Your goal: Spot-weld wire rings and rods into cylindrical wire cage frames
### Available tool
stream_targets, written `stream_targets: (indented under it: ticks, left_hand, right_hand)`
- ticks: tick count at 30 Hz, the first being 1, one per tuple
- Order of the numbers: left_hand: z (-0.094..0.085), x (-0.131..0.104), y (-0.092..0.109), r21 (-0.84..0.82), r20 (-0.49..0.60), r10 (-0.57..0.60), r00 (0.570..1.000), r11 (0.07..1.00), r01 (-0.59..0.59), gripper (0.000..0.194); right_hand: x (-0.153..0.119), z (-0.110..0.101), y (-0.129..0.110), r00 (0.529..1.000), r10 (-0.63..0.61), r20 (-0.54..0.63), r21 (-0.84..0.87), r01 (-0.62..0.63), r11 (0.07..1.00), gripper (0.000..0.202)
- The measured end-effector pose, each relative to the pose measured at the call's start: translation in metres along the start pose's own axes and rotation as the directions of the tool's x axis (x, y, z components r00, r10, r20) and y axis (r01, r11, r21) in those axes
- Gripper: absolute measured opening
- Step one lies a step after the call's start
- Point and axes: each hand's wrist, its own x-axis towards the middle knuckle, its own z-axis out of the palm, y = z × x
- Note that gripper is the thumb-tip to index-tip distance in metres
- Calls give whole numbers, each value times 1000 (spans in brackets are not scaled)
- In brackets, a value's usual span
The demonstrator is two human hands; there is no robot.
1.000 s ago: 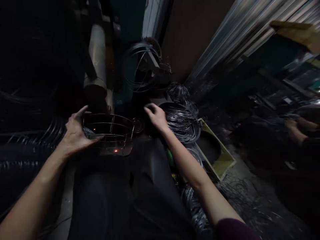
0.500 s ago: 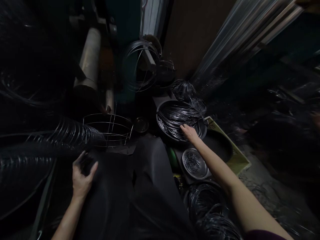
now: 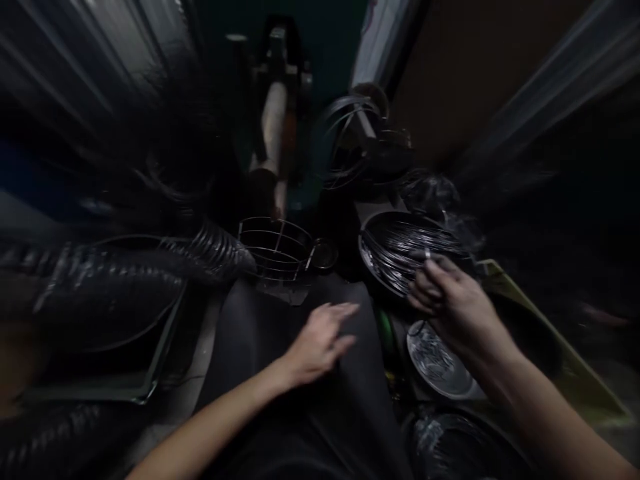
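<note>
My right hand (image 3: 453,300) is closed, slightly blurred, at the front edge of a dark basin (image 3: 367,260). A short bright bit of metal wire (image 3: 427,253) shows at its thumb tip; the rest is mostly hidden by the fingers. Curved metal wires (image 3: 395,243) fill that basin. Over my dark-covered lap (image 3: 250,333), my left hand (image 3: 323,340) is open, its fingers stretched to the right with nothing in them. Beyond my knees stands a round wire frame (image 3: 275,250) of thin hoops and uprights, beneath a machine's pale cylindrical arm (image 3: 274,127).
A metal bowl (image 3: 457,385) with small metal pieces sits below my right hand. Wire bundles lie in a dark container (image 3: 460,433) nearer me. Rows of wire rings (image 3: 220,250) are at left. A yellow crate (image 3: 595,403) stands at right, and a wire coil (image 3: 345,133) hangs behind.
My right hand has lifted back from the wires in the basin and closed. My left hand has swung from the left side to over my lap. The view has turned left.
</note>
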Motion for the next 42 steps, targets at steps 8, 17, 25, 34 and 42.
stream_targets:
  ticks: [8,17,25,34,42]
  left_hand:
    - [-10,48,49,-502,-84,-159,984,859,96,41]
    - [-49,68,16,-788,108,-360,927,538,300,50]
    - [-182,18,-47,516,-326,-105,940,813,269,79]
    - [-183,49,-98,576,-310,-19,950,791,204,52]
    - [-183,34,-110,428,-348,11,937,892,148,48]
  right_hand:
    - [-3,47,7,993,-110,-49,-86,106,991,34]
    - [-44,73,96,981,11,193,-403,69,913,43]
    - [47,84,52,976,-112,187,-308,166,937,34]
    - [152,165,30,971,-100,218,14,100,995,24]
    - [165,190,38,958,-59,280,126,25,992,35]
